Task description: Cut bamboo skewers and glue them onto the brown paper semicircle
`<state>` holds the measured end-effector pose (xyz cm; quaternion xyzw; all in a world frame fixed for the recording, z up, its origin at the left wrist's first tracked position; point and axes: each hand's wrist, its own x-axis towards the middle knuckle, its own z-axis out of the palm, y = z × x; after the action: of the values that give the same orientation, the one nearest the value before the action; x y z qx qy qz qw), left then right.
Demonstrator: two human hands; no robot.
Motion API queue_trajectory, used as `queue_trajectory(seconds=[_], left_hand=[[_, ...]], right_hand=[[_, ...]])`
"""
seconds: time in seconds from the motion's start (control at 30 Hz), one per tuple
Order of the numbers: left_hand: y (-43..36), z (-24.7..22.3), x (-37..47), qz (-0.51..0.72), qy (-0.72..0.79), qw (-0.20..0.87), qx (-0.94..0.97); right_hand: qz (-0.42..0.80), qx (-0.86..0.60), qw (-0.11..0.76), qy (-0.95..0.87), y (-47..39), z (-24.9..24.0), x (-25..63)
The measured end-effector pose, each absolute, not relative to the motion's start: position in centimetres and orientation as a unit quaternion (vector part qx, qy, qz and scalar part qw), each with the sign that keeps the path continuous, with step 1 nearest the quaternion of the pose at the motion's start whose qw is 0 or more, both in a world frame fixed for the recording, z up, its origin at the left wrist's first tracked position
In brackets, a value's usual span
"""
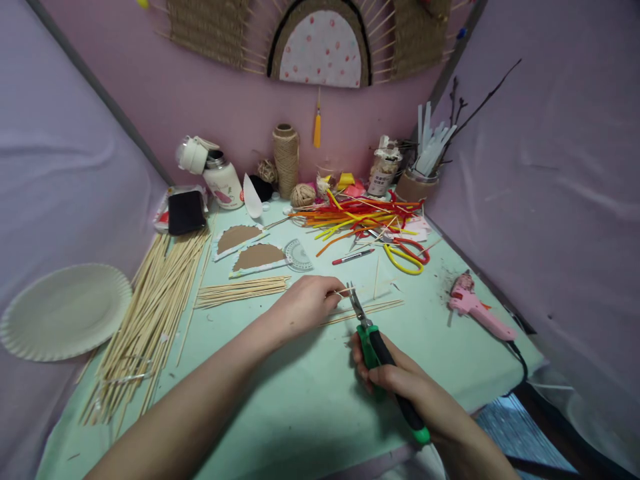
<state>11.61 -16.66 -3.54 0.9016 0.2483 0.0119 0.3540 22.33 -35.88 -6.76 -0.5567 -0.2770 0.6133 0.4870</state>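
Near the middle of the table, my left hand (307, 303) pinches a thin wooden stick (345, 290) between thumb and fingers. My right hand (383, 373) is wrapped round the green and black handles of a pair of pliers (361, 313). The jaws of the pliers point away from me and meet the stick's end just right of my left fingertips; whether they are closed on it I cannot tell. A few loose sticks (385, 307) lie flat beside the pliers. Left of my left hand is a small bundle of sticks (245, 291).
A large pile of sticks (150, 313) and a paper plate (65, 310) lie left. Farther back are cardboard half-circles (260, 257), a protractor (299, 255), a pen (353, 257), scissors (407, 259) and coloured pipe cleaners (360, 217). A pink glue gun (480, 308) with a cord lies right.
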Motion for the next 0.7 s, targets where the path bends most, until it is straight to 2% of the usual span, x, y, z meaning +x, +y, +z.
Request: queue_trajectory(seconds=[0.7], left_hand=[[-16.8, -3.96, 11.61, 0.012, 0.242, 0.353, 0.904]], right_hand=[[0.617, -0.554, 0.488, -0.272, -35.71, -6.91, 22.42]])
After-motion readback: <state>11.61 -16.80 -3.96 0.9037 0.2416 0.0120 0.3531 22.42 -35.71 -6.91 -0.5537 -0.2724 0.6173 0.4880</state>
